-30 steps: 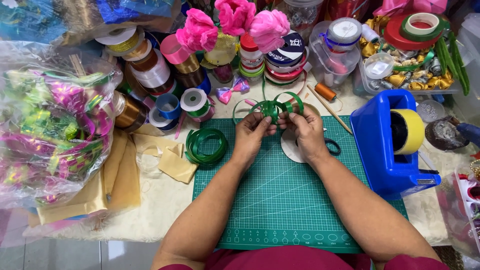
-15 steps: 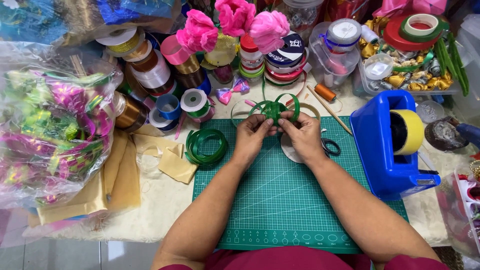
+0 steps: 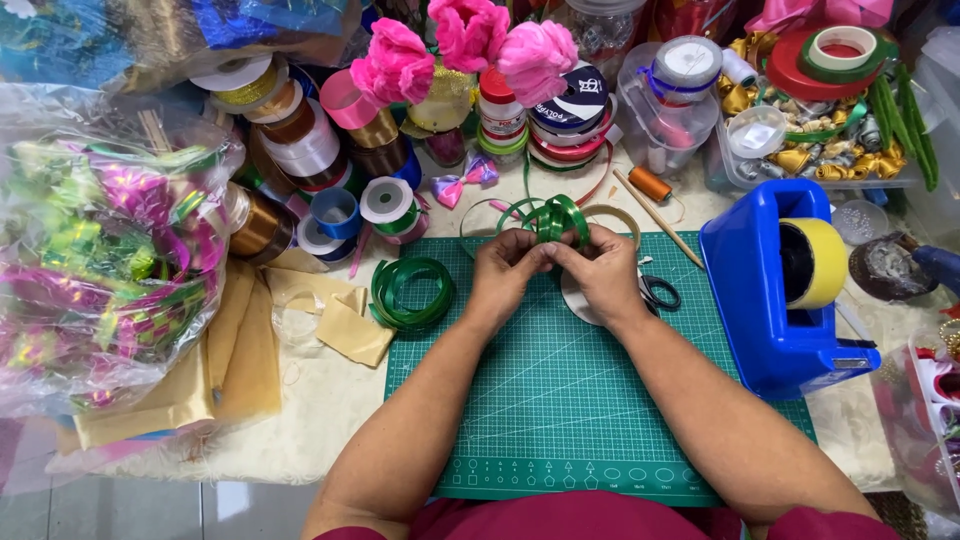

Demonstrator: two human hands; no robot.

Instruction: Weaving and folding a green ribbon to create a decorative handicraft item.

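Note:
My left hand point(image 3: 508, 272) and my right hand point(image 3: 600, 270) meet at the far edge of a green cutting mat point(image 3: 580, 400). Between their fingertips they pinch a small bow of shiny green ribbon loops point(image 3: 553, 217), held just above the mat. A loose coil of the same green ribbon point(image 3: 410, 292) lies at the mat's left corner, near my left wrist. Under my right hand sits a flat round disc, with small black-handled scissors point(image 3: 660, 292) just to its right.
A blue tape dispenser point(image 3: 775, 300) with a yellow roll stands at the right. Several ribbon spools point(image 3: 300, 150) and pink fabric flowers point(image 3: 470, 40) crowd the back. A clear bag of shiny bows point(image 3: 100, 260) fills the left, gold cloth point(image 3: 240, 360) beside it.
The hands have stayed in place at the mat's far edge; the fingers have shifted slightly on the green ribbon loops.

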